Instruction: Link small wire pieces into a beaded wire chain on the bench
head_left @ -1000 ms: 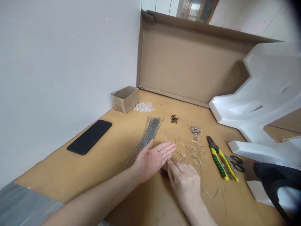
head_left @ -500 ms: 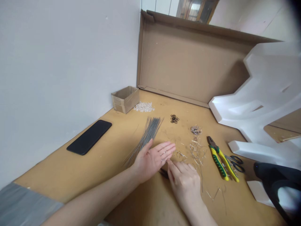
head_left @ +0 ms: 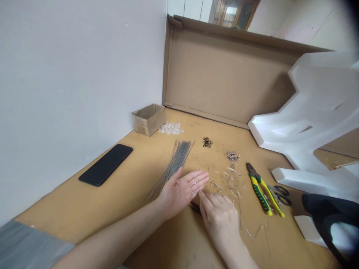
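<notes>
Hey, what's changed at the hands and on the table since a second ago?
Nothing visibly changed; only the view shifted slightly. The left hand remains palm up with small metal pieces on it, the right hand close beside; pliers, phone and wire bundle lie as before.

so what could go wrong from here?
1. Small shiny bits lie loose on the open left grip; a tilt could spill them.
2. The wire bundle sits close by that thumb; a brush might scatter it.
3. Loose wire pieces near the right grip could snag or prick.
</notes>
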### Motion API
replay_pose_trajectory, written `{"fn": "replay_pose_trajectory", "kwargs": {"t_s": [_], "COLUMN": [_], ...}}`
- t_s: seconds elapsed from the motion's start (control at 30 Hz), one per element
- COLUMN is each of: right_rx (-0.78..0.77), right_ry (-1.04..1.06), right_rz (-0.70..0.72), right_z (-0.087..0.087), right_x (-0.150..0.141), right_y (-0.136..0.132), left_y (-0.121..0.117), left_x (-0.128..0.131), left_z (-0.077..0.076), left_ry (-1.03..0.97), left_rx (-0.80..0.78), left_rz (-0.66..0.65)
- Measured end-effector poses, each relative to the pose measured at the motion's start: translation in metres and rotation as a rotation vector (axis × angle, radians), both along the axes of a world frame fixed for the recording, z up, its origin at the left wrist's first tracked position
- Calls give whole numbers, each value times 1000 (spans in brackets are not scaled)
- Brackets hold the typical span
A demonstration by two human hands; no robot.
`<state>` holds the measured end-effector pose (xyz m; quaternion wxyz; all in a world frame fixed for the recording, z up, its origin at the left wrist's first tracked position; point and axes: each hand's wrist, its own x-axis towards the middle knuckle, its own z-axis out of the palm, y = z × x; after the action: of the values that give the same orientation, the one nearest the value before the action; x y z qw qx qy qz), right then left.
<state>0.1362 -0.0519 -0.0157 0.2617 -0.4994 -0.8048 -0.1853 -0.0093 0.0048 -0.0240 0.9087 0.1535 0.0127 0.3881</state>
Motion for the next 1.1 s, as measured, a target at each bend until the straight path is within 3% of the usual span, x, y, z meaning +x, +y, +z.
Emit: {"fn": "replay_pose_trajectory", "kwargs": {"t_s": [0.67, 1.1], "right_rx": [-40, -94], "right_ry": [2, 153], "right_rz": [43, 61], "right_z": [-1, -1], "right_x": [0, 1], "right_y": [0, 1], "left_y": [1, 3], "left_x": [1, -1], "left_z": [-3, -1], "left_ry": [73, 22], "left_rx": [19, -73], "left_rz": [-12, -46]}}
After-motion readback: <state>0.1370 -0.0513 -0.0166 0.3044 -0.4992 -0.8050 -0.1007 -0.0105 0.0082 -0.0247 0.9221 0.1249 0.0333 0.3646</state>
